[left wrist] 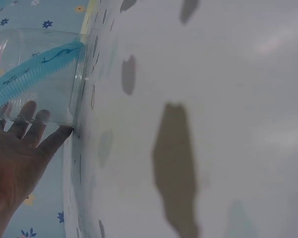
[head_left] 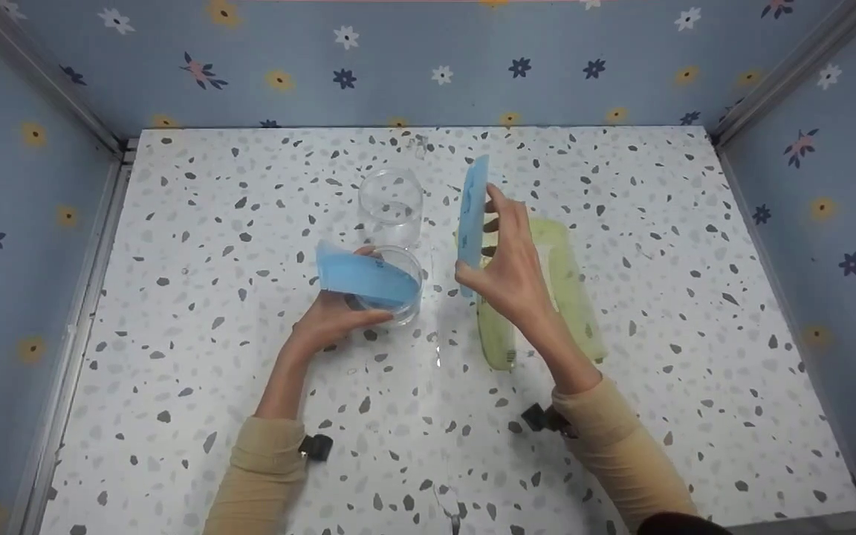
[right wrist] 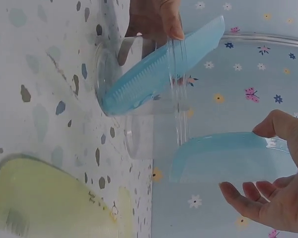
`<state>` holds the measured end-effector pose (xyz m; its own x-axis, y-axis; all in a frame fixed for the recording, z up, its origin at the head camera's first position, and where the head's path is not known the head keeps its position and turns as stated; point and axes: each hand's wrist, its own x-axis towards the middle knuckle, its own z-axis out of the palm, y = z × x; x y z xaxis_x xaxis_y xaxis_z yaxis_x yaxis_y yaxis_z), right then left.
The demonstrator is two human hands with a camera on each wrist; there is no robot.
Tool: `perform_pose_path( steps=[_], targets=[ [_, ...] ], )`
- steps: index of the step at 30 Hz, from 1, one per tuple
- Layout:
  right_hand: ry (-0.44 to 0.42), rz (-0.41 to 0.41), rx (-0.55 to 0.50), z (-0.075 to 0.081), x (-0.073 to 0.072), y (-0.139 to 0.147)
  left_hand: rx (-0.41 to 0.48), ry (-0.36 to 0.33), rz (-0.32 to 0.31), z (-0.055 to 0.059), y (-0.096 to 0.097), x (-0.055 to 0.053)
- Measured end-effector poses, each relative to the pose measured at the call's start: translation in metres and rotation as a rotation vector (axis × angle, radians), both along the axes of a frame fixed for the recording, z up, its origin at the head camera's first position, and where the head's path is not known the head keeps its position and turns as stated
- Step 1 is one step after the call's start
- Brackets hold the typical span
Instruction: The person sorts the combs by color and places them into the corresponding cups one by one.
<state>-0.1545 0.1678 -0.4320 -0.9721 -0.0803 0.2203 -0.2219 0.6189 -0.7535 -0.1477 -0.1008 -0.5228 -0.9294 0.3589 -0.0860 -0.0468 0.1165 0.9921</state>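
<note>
My left hand [head_left: 326,325] grips a clear plastic cup [head_left: 407,313] standing on the table, fingers and thumb round its sides. Inside that cup leans a blue comb [head_left: 361,278], its upper end sticking out past the rim to the left; the left wrist view shows its teeth through the clear wall. To the right, my right hand [head_left: 511,271] pinches a second blue comb [head_left: 472,223] between thumb and fingers, held in the air. In the right wrist view this comb [right wrist: 218,156] is apart from the table, close by the cup rims.
Another clear cup [head_left: 391,195] stands just behind the gripped one. A green soft pack [head_left: 576,297] lies on the speckled tabletop [head_left: 695,334], partly under my right hand and forearm. Flower-patterned walls [head_left: 428,44] close off the back and both sides.
</note>
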Motion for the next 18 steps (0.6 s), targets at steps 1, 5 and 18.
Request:
perform_pose_path(
  steps=[1,5,18],
  targets=[
    [0.011,0.007,-0.008,0.001,-0.001,-0.003,-0.005,0.006,0.000,-0.003,0.000,-0.001],
    [0.044,0.037,-0.025,0.005,-0.003,-0.017,-0.034,0.033,0.005,-0.020,-0.001,-0.006],
    [0.151,0.147,-0.049,0.007,-0.005,-0.044,-0.032,-0.032,-0.002,0.005,0.001,0.001]
  ],
)
